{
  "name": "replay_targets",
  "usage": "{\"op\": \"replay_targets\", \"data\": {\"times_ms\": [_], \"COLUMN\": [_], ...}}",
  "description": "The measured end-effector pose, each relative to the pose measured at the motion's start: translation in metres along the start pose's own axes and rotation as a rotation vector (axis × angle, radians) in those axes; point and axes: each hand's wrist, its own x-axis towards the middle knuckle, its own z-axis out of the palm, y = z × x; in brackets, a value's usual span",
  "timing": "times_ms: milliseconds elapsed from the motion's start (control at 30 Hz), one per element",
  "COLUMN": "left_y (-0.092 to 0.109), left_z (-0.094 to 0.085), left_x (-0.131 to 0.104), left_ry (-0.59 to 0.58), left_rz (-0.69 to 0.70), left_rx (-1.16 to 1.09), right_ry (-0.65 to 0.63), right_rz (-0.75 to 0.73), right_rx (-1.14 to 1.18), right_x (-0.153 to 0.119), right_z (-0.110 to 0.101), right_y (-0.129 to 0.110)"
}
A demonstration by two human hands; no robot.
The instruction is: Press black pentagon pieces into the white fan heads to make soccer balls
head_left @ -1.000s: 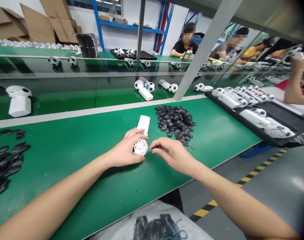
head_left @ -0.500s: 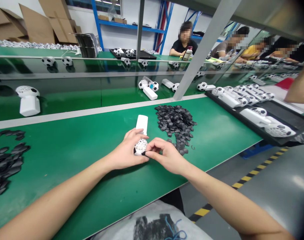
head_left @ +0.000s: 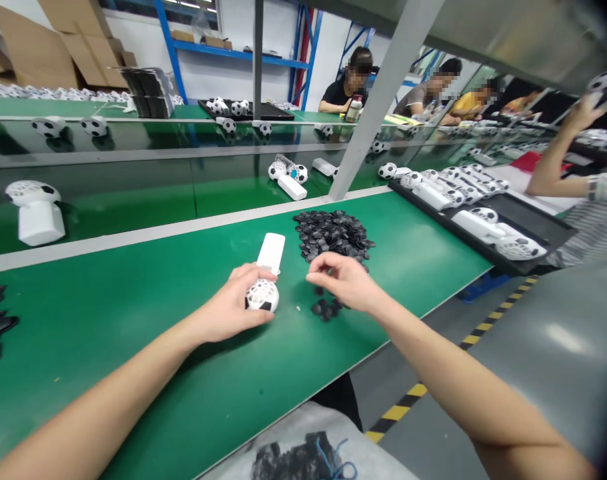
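Drawing the right hand (head_left: 346, 283) away from the football-headed white unit (head_left: 263, 291) since the earlier frame, and bringing it in front of the pile of flat black pieces (head_left: 330, 230); baring a black patch (head_left: 266, 307) on the near lower face of the ball (head_left: 274, 293), previously partly covered by the right fingertips. Keeping the left hand (head_left: 236, 303) around the unit, and resting the unit on the green desk (head_left: 198, 400) with the white handle (head_left: 271, 252) pointing away from the body. Risking, in this pose, a roll or twist of the rounded ball by slackening the left grip, with little else steadying it. Risking also a scatter of the loose black pieces (head_left: 324, 310), lying just beside the right hand, by dragging the wrist low across them; possibly inviting a double pick-up too, through their thinness and overlap. Curving the left fingers (head_left: 257, 272) over the far side of the ball near the handle joint and laying the thumb along the near side, so grasping the unit snugly. Curling the right thumb and forefinger nearly together, apart from the ball; being unable to tell, at this size, a pinched piece from bare fingertips, or full contact from a slight gap.
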Motion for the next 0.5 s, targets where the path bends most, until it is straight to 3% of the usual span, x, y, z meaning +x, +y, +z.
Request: {"op": "replay_targets", "data": {"times_ms": [67, 167, 333, 500], "left_y": [-0.004, -0.005, -0.001, 0.000], "left_z": [-0.004, -0.007, -0.014, -0.019], "left_x": [0.002, 0.005, 0.004, 0.002], "left_ry": [0.019, 0.055, 0.016, -0.028], "left_rz": [-0.064, -0.168, -0.130, -0.123], "left_rx": [0.004, 0.018, 0.065, 0.061], "right_ry": [0.085, 0.002, -0.114, -0.204], "right_rz": [-0.006, -0.049, -0.097, -0.275], "right_rx": [-0.210, -0.436, -0.757, -1.193], "right_x": [-0.005, -0.012, -0.015, -0.026], "right_z": [-0.016, -0.024, -0.009, 0.014], "right_y": [0.008, 0.016, 0.015, 0.004]}}
